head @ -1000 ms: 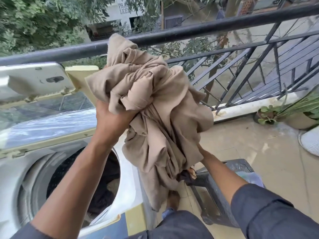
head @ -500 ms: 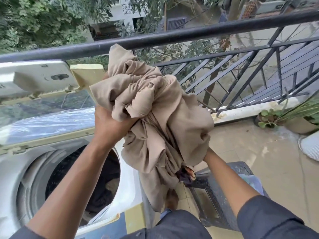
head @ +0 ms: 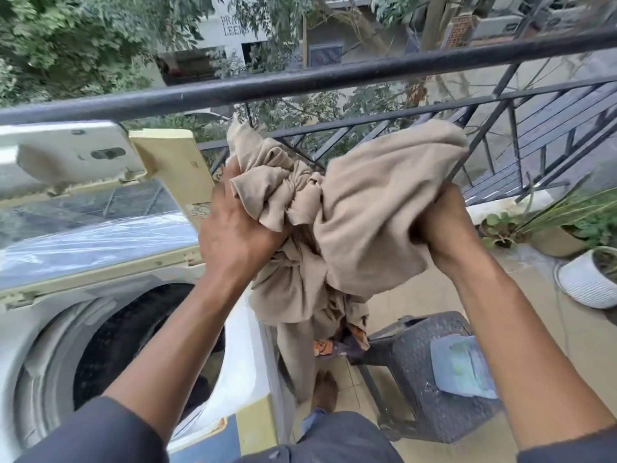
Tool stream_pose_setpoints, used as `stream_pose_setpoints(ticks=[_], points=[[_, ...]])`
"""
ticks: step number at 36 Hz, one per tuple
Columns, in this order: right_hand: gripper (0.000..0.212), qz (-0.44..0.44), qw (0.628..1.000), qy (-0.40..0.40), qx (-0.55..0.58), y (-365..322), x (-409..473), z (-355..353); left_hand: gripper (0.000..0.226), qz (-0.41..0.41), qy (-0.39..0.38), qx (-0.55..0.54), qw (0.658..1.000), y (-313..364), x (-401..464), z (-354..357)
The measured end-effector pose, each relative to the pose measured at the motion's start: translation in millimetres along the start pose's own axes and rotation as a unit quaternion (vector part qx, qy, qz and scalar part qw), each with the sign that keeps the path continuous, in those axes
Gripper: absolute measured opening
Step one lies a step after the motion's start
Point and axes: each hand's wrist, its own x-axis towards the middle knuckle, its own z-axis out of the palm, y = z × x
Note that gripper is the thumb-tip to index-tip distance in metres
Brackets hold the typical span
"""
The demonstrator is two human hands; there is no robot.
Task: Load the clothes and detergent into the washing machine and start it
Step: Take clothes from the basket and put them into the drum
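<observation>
At 8 o'clock: washing machine (head: 140, 329), lid up, drum open so clothes can drop in. At centre: big tan cloth (head: 360, 222) bunched up high, tail hanging. Left hand (head: 233, 228) and right hand (head: 444, 228) squeeze it tight so nothing falls.

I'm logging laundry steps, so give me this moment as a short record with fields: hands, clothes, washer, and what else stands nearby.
left hand: grips the beige clothes
right hand: grips the same bundle
clothes: held up in the air, right of the drum, tail hanging down
washing machine: lid raised, drum open, dark items inside
nearby: dark stool, white pot, railing
</observation>
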Motion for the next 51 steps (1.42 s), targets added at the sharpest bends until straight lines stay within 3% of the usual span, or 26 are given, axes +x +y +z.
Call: stream_pose_setpoints(ticks=[3, 7, 10, 13, 16, 19, 24, 28, 31, 35, 45, 48, 51], points=[[0.029, -0.028, 0.999, -0.021, -0.038, 0, -5, 8, 0.098, -0.083, 0.003, 0.010, 0.997, 5, -4, 5], [0.026, -0.082, 0.994, -0.039, -0.053, 2, -20, 30, 0.100, -0.103, -0.040, 0.004, 0.994, -2, 2, 10], [0.018, -0.086, 0.988, -0.041, -0.122, 10, -23, 40, 0.090, -0.039, -0.120, -0.120, 0.985, -9, 4, 9], [0.013, -0.101, 0.983, -0.032, -0.151, 12, -26, 45, 0.069, -0.053, -0.210, -0.306, 0.927, -14, -4, -3], [0.009, -0.121, 0.971, -0.028, -0.206, -1, -33, 48, 0.099, -0.047, -0.318, -0.400, 0.859, -22, -8, -16], [0.009, -0.133, 0.968, -0.035, -0.210, -15, -36, 49, 0.145, -0.033, -0.342, -0.386, 0.856, -21, -11, -19], [0.027, -0.112, 0.966, -0.125, -0.198, -29, -44, 51, 0.117, -0.002, -0.260, -0.277, 0.925, -8, -22, 7], [0.034, -0.066, 0.972, -0.179, -0.138, -25, -53, 51, 0.140, -0.015, -0.147, -0.270, 0.951, -15, -17, 24], [0.040, -0.035, 0.974, -0.185, -0.124, -16, -45, 48, 0.123, -0.007, -0.086, -0.272, 0.958, -8, -17, 23], [0.066, -0.019, 0.963, -0.235, -0.132, -14, -35, 38, 0.103, -0.024, -0.058, -0.257, 0.964, -6, -20, 21], [0.046, -0.017, 0.960, -0.281, 0.010, 5, -28, 21, 0.052, -0.038, -0.020, -0.253, 0.967, 7, -20, 20], [0.038, -0.023, 0.965, -0.254, 0.066, 12, -25, 8, 0.053, -0.029, -0.029, -0.270, 0.962, 3, -18, 19], [0.036, -0.030, 0.990, -0.103, 0.096, 29, -18, -4, 0.049, -0.029, -0.029, -0.280, 0.959, 0, -17, 17]])
